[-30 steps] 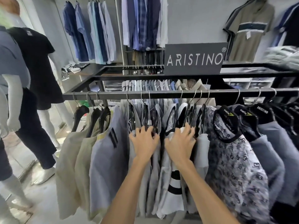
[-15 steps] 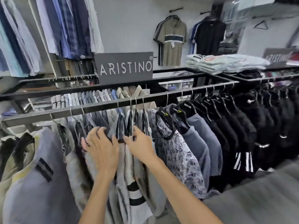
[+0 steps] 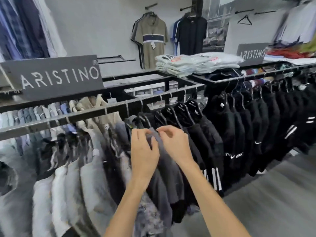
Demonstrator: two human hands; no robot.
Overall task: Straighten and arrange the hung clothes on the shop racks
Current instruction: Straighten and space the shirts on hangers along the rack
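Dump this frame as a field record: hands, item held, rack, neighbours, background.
left hand: grips the grey shirt near its top
right hand: fingers pinch the same shirt's top edge
hangs on: front rail
neighbours: light shirts to the left, black garments to the right
signage: ARISTINO sign above the rail; second sign further right
rack top: folded shirts in stacks
wall: olive striped polo, dark polo, empty hanger
image quality: motion blur; the grey shirt's hanger not discernible

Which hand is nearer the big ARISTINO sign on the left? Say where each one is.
Left. The left hand is below and right of the sign; the right hand lies farther right. Both grip the grey garment.
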